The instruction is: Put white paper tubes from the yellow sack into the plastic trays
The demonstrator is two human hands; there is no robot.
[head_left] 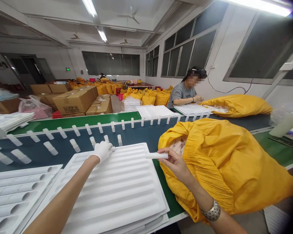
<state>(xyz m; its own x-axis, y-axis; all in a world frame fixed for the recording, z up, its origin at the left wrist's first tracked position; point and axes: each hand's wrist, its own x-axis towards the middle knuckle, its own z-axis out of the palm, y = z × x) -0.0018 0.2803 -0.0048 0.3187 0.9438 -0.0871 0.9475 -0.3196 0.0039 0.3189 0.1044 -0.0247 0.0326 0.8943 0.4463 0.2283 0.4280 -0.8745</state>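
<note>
My left hand [103,151], in a white glove, is at the far edge of a stack of white grooved trays [117,188]. Its fingers are pressed together around a small white piece that shows only in part. Over the tray's right far corner, my bare right hand [174,161] pinches a white tube [157,155], which lies level and points left. Just right of that hand is an open yellow sack [217,162] with pale tubes [177,147] inside. White tubes [75,145] stand in two rows on the dark belt beyond the trays.
Another tray stack [17,191] is at the lower left. Across the belt sits a person in a grey shirt [182,92], beside white trays [190,109] and a second yellow sack [246,104]. Cardboard boxes [75,99] and more yellow sacks [162,98] are behind.
</note>
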